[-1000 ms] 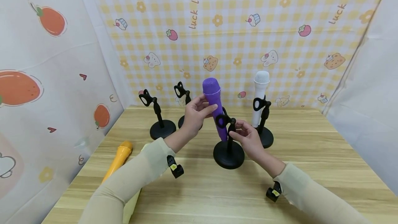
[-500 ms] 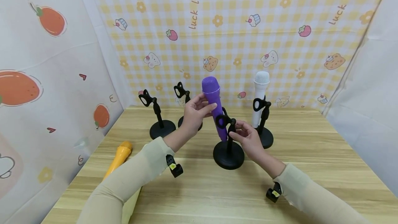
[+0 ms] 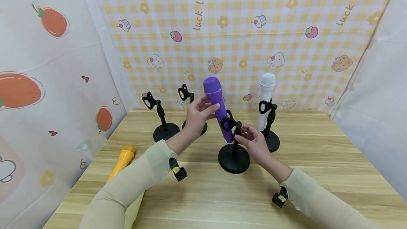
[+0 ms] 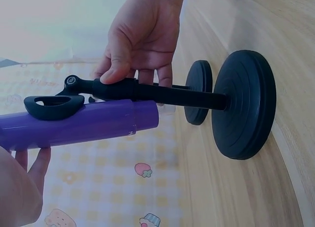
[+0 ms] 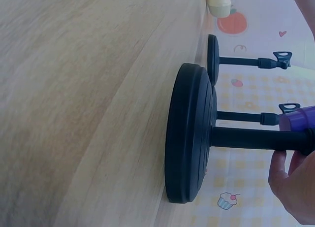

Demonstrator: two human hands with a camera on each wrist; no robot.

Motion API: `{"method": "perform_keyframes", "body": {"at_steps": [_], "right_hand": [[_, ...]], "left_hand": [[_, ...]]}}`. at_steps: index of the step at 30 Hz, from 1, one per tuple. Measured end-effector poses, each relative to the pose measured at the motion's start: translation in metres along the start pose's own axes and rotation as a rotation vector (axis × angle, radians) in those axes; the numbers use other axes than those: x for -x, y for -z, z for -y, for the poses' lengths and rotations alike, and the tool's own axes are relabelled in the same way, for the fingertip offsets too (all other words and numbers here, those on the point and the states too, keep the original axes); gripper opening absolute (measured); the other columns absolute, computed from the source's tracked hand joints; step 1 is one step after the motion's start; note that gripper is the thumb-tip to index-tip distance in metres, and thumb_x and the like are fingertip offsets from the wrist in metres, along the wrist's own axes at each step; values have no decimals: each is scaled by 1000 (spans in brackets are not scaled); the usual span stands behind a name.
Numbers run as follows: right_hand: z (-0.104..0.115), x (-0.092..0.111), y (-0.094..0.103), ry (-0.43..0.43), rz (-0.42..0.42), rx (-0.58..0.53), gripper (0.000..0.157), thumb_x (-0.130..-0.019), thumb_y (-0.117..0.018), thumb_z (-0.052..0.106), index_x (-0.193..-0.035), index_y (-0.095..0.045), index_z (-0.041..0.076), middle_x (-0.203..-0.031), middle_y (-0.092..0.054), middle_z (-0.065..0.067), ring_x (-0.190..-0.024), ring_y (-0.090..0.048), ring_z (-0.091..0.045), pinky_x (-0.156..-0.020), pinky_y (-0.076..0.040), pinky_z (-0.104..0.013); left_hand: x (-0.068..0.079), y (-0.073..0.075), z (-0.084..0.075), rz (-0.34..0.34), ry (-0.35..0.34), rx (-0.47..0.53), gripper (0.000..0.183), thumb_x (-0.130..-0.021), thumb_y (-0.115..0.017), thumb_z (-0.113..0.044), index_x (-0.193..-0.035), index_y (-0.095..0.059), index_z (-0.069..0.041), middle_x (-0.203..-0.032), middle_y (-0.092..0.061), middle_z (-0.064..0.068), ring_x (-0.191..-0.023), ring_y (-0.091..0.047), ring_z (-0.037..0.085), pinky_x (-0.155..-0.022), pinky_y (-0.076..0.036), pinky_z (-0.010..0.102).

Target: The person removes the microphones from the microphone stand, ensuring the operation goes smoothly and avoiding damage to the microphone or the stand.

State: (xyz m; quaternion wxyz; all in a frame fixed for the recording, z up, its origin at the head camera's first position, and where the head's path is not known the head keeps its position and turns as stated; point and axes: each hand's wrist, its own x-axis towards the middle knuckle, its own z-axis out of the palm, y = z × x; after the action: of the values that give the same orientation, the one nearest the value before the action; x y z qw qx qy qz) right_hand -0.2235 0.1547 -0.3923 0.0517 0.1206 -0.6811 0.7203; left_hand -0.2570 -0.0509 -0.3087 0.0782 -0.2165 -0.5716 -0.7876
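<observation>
My left hand [image 3: 198, 116] grips a purple microphone [image 3: 216, 98] at its middle, thumb across the front. It leans with its head up and to the left, and its lower part runs through the clip of a black microphone stand [image 3: 234, 156]. My right hand [image 3: 253, 140] pinches that stand's upright just below the clip. In the left wrist view the purple microphone [image 4: 98, 123] lies along the clip, its tail end beside the upright. The right wrist view shows the stand's round base [image 5: 187, 133] flat on the table, with the microphone's tail [image 5: 298, 119] at the edge.
A white microphone [image 3: 267, 84] sits in another stand [image 3: 271, 140] at the right. Two more stands [image 3: 166, 131] [image 3: 187, 94] are at the back left. An orange microphone [image 3: 124, 160] and a pale yellow object [image 3: 135, 207] lie by my left forearm.
The purple microphone has shifted slightly up and to the left, its head tilting further left, along with my left hand. My right hand and the stand have stayed in place.
</observation>
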Motion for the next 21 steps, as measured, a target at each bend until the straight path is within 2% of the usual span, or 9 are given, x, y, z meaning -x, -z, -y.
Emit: {"method": "perform_keyframes", "body": {"at_steps": [21], "right_hand": [[1, 1, -1, -4, -5, -3, 36, -90, -67, -2, -123, -54, -8, -104, -57, -6, -96, -60, -16, -83, -55, -29]], "left_hand": [[1, 4, -3, -14, -8, 48, 37, -87, -69, -1, -123, -60, -1, -104, -67, 7, -93, -66, 21, -77, -58, 41]]}}
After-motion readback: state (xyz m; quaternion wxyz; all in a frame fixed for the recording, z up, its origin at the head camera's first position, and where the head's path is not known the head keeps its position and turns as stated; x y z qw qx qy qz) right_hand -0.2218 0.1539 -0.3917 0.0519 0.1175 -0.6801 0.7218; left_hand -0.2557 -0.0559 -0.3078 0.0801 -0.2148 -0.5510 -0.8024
